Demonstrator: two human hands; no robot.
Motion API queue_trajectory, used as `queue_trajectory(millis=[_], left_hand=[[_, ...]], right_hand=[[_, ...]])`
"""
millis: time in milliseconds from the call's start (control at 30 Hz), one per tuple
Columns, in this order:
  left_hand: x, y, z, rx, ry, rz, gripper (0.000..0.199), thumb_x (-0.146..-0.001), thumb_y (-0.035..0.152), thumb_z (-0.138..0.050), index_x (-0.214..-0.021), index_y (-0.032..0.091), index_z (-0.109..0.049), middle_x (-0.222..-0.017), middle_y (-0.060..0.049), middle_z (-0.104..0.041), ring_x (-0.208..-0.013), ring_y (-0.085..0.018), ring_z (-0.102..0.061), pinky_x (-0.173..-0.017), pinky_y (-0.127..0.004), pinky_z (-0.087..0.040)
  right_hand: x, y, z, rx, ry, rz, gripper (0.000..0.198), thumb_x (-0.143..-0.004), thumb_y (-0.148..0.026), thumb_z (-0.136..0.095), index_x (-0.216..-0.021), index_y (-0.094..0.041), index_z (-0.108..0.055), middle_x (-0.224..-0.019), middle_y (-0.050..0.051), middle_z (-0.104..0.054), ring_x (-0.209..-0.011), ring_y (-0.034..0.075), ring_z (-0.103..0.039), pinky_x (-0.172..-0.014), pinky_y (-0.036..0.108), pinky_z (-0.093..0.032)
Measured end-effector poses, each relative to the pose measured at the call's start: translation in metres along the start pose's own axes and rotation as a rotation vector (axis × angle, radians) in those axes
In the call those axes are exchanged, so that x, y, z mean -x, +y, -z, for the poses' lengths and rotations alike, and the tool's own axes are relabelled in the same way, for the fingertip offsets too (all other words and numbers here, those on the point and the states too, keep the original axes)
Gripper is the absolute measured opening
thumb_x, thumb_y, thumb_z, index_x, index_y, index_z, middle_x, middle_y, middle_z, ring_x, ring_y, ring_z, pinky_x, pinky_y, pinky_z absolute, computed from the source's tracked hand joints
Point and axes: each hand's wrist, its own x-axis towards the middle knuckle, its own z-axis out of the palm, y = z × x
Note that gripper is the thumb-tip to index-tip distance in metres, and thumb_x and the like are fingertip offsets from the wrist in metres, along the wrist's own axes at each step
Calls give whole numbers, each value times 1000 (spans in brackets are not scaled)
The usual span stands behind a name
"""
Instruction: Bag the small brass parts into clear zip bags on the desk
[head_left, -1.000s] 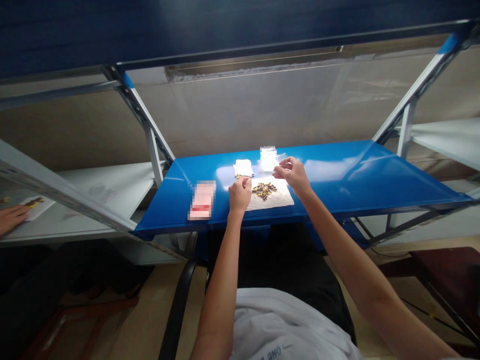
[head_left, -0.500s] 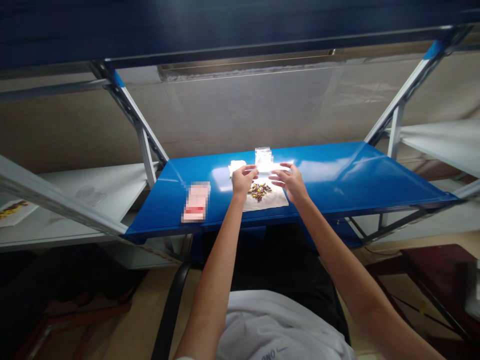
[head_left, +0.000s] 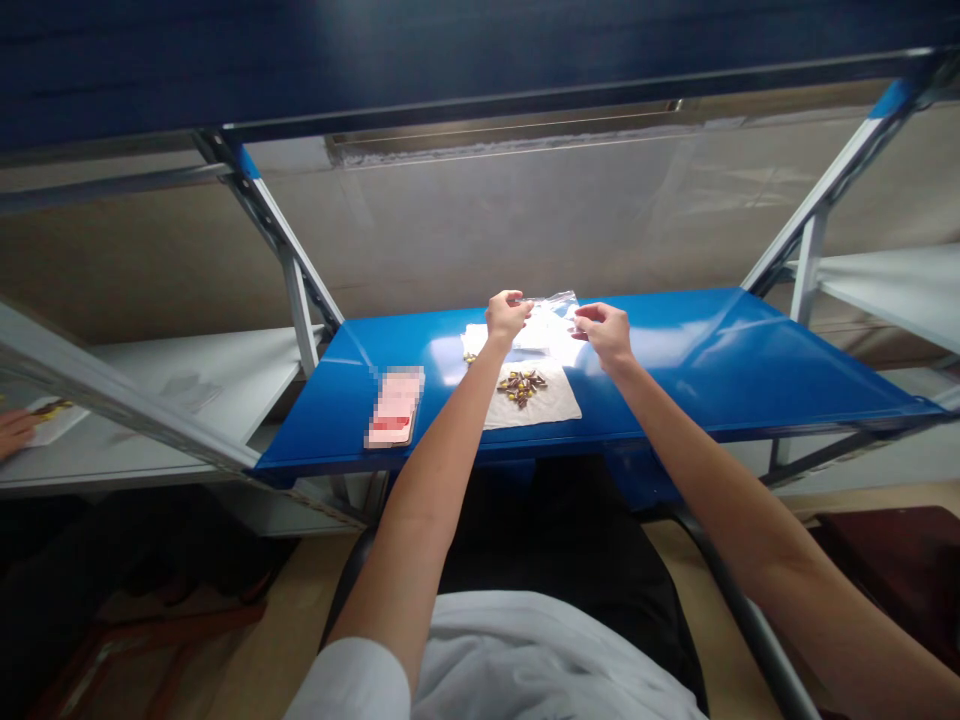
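Observation:
My left hand (head_left: 508,318) is closed at the left side of a clear plastic bag (head_left: 559,306) near the back edge of the blue table. My right hand (head_left: 606,332) pinches the bag's right side, so it spans the gap between both hands. Glare hides part of its outline. Below them lies a loose pile of brown and yellow capsules (head_left: 521,386) on a white sheet of paper or cloth (head_left: 556,402). Partly behind my left wrist is another white sheet (head_left: 472,338), with a few yellowish pieces (head_left: 470,357) at its edge.
A pink, blurred-out flat item (head_left: 396,408) lies on the blue table (head_left: 697,370), left of my arm. A blue shelf (head_left: 480,60) overhangs it. Slanted metal posts (head_left: 289,240) flank the table. Another person's hand (head_left: 15,432) is at the white shelf on the left.
Both hands have moved up and back from the capsule pile to the clear bags. They closed on one bag and lifted it. Another person's hand has come into view at far left.

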Motion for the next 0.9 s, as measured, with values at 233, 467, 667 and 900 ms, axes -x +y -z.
queue_trajectory(millis=[233,467,667,900], left_hand=[[-5,-21,-4,-474,40,-131,43,-88,14,-75,-129,19,-63,-130,-14,-73,-124,-24,-67,-104,-30,-48],[-10,-23,-15,-516,-7,-22,49,-89,16,-73,-136,15,-57,-130,-16,-72,-124,-27,-66,-99,-31,-49],[-11,-29,-16,-525,-38,17,42,-88,19,-74,-127,15,-60,-131,-19,-72,-124,-30,-67,-97,-35,-51],[-1,-29,-12,-483,-37,-3,47,-88,15,-76,-132,16,-60,-133,-18,-71,-125,-29,-67,-100,-35,-52]], right_hand=[[-5,35,23,308,-41,-117,14,-80,-20,-64,-91,-17,-72,-82,5,-73,-75,21,-74,-73,35,-62],[-15,31,16,889,-124,358,29,-86,-20,-56,-102,-15,-80,-104,16,-75,-113,34,-66,-104,47,-48],[-16,26,-14,883,-334,412,34,-93,-27,-60,-121,-17,-77,-116,12,-79,-112,32,-67,-105,44,-48],[-9,32,-31,951,-347,386,37,-96,-27,-58,-129,-16,-70,-123,16,-77,-123,37,-62,-107,48,-48]])
